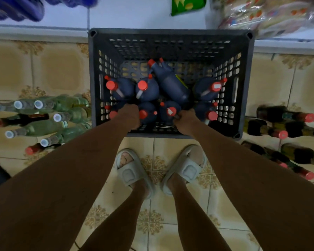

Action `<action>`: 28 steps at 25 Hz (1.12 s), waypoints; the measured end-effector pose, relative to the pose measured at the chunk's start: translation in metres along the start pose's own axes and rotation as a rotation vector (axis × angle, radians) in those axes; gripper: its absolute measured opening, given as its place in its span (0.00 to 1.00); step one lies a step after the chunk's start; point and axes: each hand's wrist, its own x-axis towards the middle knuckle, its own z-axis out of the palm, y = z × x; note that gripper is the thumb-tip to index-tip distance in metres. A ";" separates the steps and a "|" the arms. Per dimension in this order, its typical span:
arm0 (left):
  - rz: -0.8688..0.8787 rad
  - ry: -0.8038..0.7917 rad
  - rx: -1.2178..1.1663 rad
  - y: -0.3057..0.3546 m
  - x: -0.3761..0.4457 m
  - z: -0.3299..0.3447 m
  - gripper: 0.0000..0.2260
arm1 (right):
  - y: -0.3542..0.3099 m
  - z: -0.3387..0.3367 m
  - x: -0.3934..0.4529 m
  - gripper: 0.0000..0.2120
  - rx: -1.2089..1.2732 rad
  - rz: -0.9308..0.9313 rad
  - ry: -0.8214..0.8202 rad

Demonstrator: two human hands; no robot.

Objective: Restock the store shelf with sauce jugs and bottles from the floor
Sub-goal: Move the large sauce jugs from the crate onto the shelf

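I am reaching both hands into the dark crate (pixel 170 34) on the floor. My left hand (pixel 130 115) is curling around one red-capped jug (pixel 114 113); my right hand (pixel 184 122) is gripping another jug's (pixel 170 110) handle. Best to lift straight up, clearing neighbouring jugs. No label writing is readable.

I stand in pale slippers (pixel 129 171) on the patterned tiled floor (pixel 170 223), right behind the dark crate (pixel 96 84). Left of the crate lie green bottles (pixel 49 124), white-capped; right of it dark bottles (pixel 286 127), red-capped, probably sauce. Beyond the crate runs a white shelf (pixel 134 15).
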 end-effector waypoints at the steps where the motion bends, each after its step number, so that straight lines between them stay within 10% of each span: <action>1: 0.011 0.025 0.004 -0.002 0.001 0.003 0.11 | 0.001 0.001 0.001 0.13 0.038 0.008 0.034; 7: 0.030 0.125 -0.333 0.016 -0.048 -0.003 0.14 | -0.013 -0.018 -0.063 0.15 0.752 0.095 0.189; 14: 0.024 0.201 -0.672 0.051 -0.306 -0.120 0.17 | -0.053 -0.090 -0.315 0.13 1.232 0.135 0.295; 19: 0.148 0.250 -0.861 0.059 -0.453 -0.159 0.30 | -0.068 -0.121 -0.496 0.10 1.392 0.019 0.443; 28: 0.195 0.248 -1.052 0.126 -0.570 -0.137 0.13 | -0.005 -0.126 -0.609 0.05 1.410 -0.053 0.543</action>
